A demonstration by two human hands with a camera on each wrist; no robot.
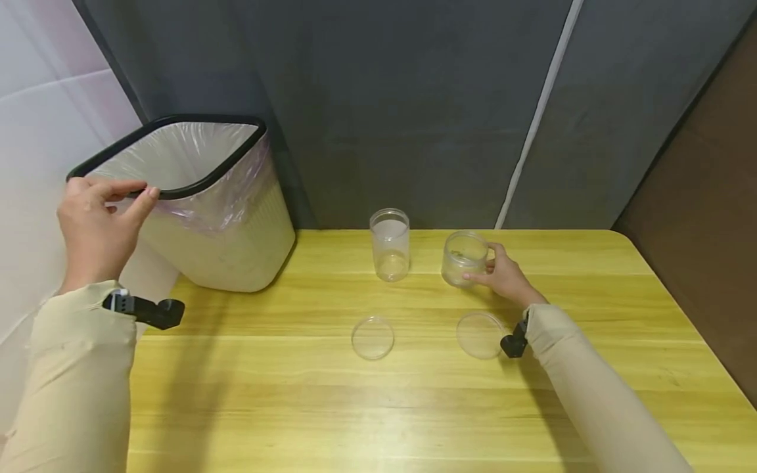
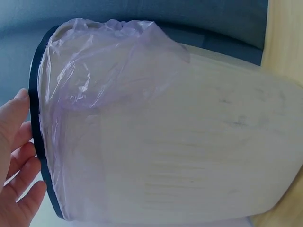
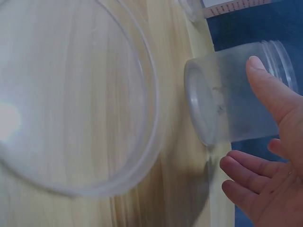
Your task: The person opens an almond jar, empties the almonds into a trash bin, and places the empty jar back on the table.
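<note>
Grey fabric panels formed the backdrop, with a white strip running down between two of them, and a yellow wooden table (image 1: 414,407) occupied the foreground. At the table's far left corner, a cream waste bin (image 1: 219,243) with a black rim and a pale purple liner was seen tilted, its opening turned toward the left.

The left hand (image 1: 97,226) was raised at the bin's rim. In the head view, the fingers (image 1: 127,189) were curled over the black rim and the thumb was set against it from below, so the rim was held. In the left wrist view, the fingers (image 2: 19,156) lay along the dark rim beside the bunched liner.

The right hand (image 1: 505,276) was placed at the far side of the table against a short clear jar (image 1: 463,257). The jar stood on the table, slightly tilted, and its lid was off. The thumb and fingers were wrapped loosely around the jar's right side; in the right wrist view, the thumb (image 3: 267,87) rested on the jar wall (image 3: 236,104) while the other fingers were relaxed below it. A light grip was indicated.

A taller clear jar (image 1: 389,244) stood upright and uncapped just left of the short jar, apart from it. Two clear round lids lay flat nearer the person: one lid (image 1: 372,337) in front of the taller jar, the other lid (image 1: 479,335) just beside the right wrist.
</note>
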